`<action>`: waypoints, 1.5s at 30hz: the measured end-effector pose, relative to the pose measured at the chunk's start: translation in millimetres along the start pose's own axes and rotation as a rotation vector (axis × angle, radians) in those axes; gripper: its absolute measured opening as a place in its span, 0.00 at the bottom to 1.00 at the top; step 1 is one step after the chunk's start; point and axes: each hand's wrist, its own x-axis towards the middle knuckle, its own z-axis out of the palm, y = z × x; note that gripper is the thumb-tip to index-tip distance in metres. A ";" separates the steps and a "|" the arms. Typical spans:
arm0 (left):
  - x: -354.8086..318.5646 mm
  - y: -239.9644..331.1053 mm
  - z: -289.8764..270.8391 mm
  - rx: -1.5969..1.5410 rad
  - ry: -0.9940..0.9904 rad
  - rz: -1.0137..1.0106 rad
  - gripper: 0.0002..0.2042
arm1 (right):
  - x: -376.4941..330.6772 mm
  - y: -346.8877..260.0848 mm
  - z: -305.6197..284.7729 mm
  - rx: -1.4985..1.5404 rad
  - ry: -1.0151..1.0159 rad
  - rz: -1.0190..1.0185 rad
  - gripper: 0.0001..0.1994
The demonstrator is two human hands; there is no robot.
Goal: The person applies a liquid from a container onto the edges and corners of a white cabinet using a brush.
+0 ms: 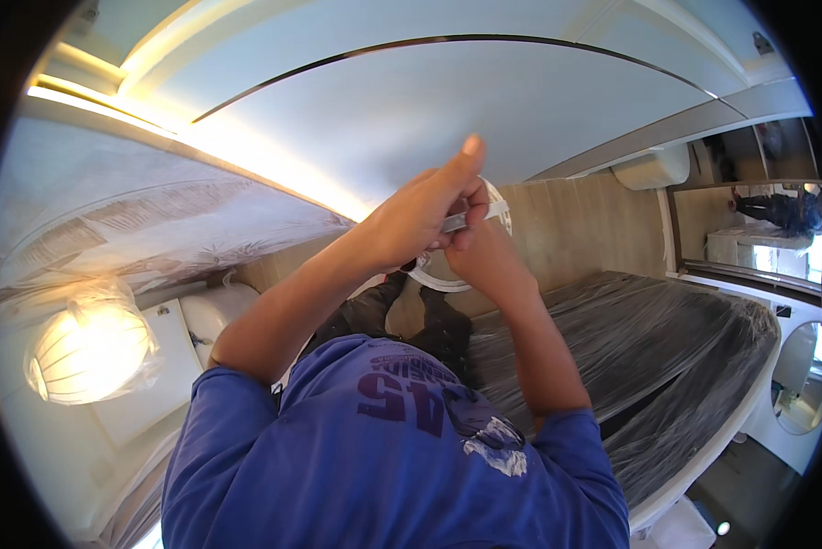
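Both my hands meet in front of my chest at a thin white ring (443, 285), perhaps a coil or hoop; its exact kind is unclear. My left hand (427, 209) has its thumb stretched up and its other fingers curled round a pale flat strip (455, 222) by the ring. Just below and to the right, my right hand (481, 253) closes on the same strip, fingers pressed against those of the left. Part of the ring shows right of the fingers and part below them. A small dark piece (408, 266) shows under my left hand, too hidden to name.
A light blue panel (374, 110) with a dark seam spans the far side, edged by a glowing light strip (274, 174). Plastic film covers a dark bed or sofa (631, 339) at right. A wrapped round lamp (91, 352) glows at left. Wooden flooring (576, 220) lies beyond my hands.
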 end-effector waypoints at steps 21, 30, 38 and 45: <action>-1.6 9.7 -8.8 0.033 0.044 0.031 0.43 | 19.7 -18.1 -9.6 0.190 -0.106 0.098 0.15; -14.4 10.4 -31.4 -0.039 0.121 0.011 0.43 | -42.3 -9.2 -55.7 0.438 0.075 -0.056 0.08; -21.6 11.7 -33.9 -0.042 0.129 0.057 0.43 | -57.1 18.9 -45.4 0.748 0.268 -0.033 0.08; -21.2 3.7 -31.9 -0.055 0.119 0.051 0.43 | 1.8 -32.7 -16.9 -0.239 0.022 -0.212 0.13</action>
